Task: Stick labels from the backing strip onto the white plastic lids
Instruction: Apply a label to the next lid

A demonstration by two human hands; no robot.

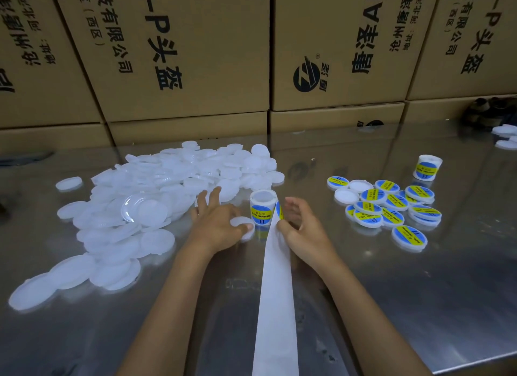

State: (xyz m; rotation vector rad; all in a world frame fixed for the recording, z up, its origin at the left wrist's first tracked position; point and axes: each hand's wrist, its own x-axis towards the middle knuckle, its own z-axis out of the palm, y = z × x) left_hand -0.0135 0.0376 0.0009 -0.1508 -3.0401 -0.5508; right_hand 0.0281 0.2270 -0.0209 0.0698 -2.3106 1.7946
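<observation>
A roll of blue-and-yellow labels point(262, 210) stands upright on the steel table point(391, 291) in the middle. Its bare white backing strip point(275, 291) runs from the roll toward me. My left hand point(216, 224) holds one plain white lid point(242, 226) by its edge, just left of the roll. My right hand point(303, 227) pinches a blue-and-yellow label point(279, 211) at the top of the strip, beside the roll. A big heap of plain white lids point(156, 196) spreads over the left. Several labelled lids point(391, 207) lie in a cluster to the right.
A second label roll point(427, 167) stands behind the labelled cluster. Stacked cardboard boxes point(195, 67) wall off the back of the table. A few more white lids point(506, 136) and a dark object point(486, 111) sit at the far right. The table's edge runs at lower right.
</observation>
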